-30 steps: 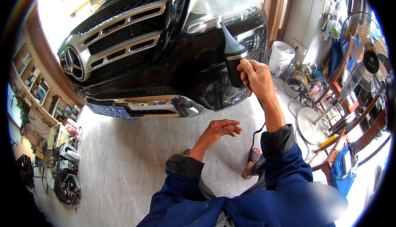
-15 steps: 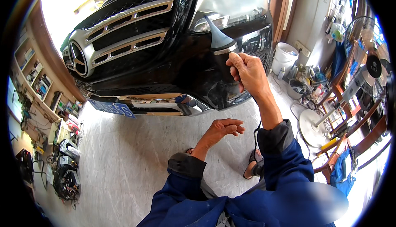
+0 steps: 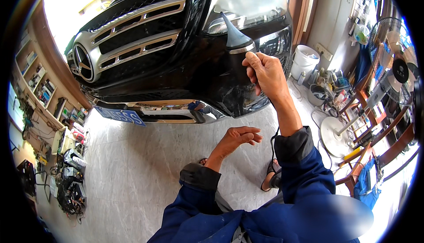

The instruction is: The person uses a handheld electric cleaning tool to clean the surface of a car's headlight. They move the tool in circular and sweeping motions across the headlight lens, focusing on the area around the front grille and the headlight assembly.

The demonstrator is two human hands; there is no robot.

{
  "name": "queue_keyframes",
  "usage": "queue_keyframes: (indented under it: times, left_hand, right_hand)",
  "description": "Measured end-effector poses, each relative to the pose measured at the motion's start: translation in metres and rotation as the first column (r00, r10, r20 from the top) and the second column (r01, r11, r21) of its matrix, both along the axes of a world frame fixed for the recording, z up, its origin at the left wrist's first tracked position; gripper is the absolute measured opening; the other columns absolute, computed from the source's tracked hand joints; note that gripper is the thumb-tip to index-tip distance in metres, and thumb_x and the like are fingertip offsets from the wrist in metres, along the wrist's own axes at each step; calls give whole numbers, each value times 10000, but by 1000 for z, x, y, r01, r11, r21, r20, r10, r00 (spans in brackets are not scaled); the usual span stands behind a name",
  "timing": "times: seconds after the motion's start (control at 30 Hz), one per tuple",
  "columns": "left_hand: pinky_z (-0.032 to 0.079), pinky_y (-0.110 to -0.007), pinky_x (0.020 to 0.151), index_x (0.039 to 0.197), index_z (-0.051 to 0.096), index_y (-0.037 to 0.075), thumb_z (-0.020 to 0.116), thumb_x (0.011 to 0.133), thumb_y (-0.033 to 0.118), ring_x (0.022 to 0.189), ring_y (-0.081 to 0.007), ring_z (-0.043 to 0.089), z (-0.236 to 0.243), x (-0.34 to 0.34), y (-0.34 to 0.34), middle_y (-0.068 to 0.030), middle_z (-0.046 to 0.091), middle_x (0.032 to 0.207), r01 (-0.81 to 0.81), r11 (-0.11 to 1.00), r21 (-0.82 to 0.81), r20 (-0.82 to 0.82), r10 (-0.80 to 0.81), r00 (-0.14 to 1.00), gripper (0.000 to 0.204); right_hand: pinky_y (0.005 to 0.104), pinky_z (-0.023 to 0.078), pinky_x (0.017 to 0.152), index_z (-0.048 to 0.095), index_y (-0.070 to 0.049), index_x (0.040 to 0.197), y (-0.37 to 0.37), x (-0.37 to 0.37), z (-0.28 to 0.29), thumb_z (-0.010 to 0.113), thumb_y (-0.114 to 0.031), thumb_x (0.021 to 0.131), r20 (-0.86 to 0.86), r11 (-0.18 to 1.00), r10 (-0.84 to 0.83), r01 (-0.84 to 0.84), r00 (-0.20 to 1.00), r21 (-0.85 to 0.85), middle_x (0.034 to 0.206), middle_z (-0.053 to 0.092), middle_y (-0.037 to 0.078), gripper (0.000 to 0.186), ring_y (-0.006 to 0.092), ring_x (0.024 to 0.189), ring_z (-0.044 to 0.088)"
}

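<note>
I see the right hand curled firmly around a corded black handheld tool, whose grey cone nozzle points to eleven o'clock from the fist. Its tip stands before the headlight of the black car; whether they touch, I can't tell. At seven o'clock from that grip, the left hand hovers, fingers loosely spread

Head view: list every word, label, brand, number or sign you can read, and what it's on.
Blue plate on the car: pale characters show; I won't copy them.
Round badge on the car: an emblem; brand left unnamed.
Fan hub: pale mark, too small to read.
Shelf items: any print is too small to read.
Cone-tipped tool in the right hand: no text visible.
</note>
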State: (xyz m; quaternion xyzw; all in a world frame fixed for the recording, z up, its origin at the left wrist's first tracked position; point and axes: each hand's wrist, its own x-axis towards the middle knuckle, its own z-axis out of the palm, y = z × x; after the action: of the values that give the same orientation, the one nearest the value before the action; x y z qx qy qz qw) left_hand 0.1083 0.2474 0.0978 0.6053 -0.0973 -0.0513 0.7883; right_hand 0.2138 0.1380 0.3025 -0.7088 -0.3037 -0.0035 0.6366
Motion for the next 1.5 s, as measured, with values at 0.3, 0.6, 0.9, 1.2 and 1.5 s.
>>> queue_keyframes:
  times: [0.3,0.6,0.9,1.2,1.5]
  left_hand:
    - [604,-339,888,1264,730,40,705,994,282,1029,-240,761,-2,1,-2,-146,779,1121,-3,1000,29,21,2,1000,363]
    - [608,-344,889,1249,741,52,710,990,272,1031,-243,762,-2,0,-4,-147,781,1112,-12,999,35,31,10,999,342]
    - [609,-354,892,1235,750,57,721,982,276,1039,-247,760,-5,0,-4,-142,783,1105,-15,999,41,10,15,1000,336]
    - [602,-352,901,1241,745,54,724,979,252,1040,-239,757,-3,-1,-4,-144,782,1109,-10,999,41,6,9,1000,329]
    - [608,-356,894,1239,748,63,728,976,291,1034,-239,760,-4,-1,-6,-144,783,1106,-9,999,48,9,8,1000,349]
  right_hand:
    - [238,448,361,711,43,940,-17,7,-8,607,-361,1062,-20,999,-42,42,999,-3,674,605,19,435,76,539,555]
    - [235,445,362,713,47,946,-31,13,-17,597,-357,1068,-29,996,-86,86,996,4,679,605,21,438,78,544,557]
    - [233,437,360,713,42,946,-45,21,-26,596,-357,1070,-39,992,-123,123,992,1,679,596,10,434,72,542,545]
    - [226,426,354,711,36,930,-58,28,-27,600,-362,1070,-36,987,-159,159,987,7,666,589,10,436,69,536,539]
    - [225,419,348,714,32,930,-64,36,-23,599,-371,1070,-10,983,-182,182,983,-2,663,593,14,442,67,526,531]
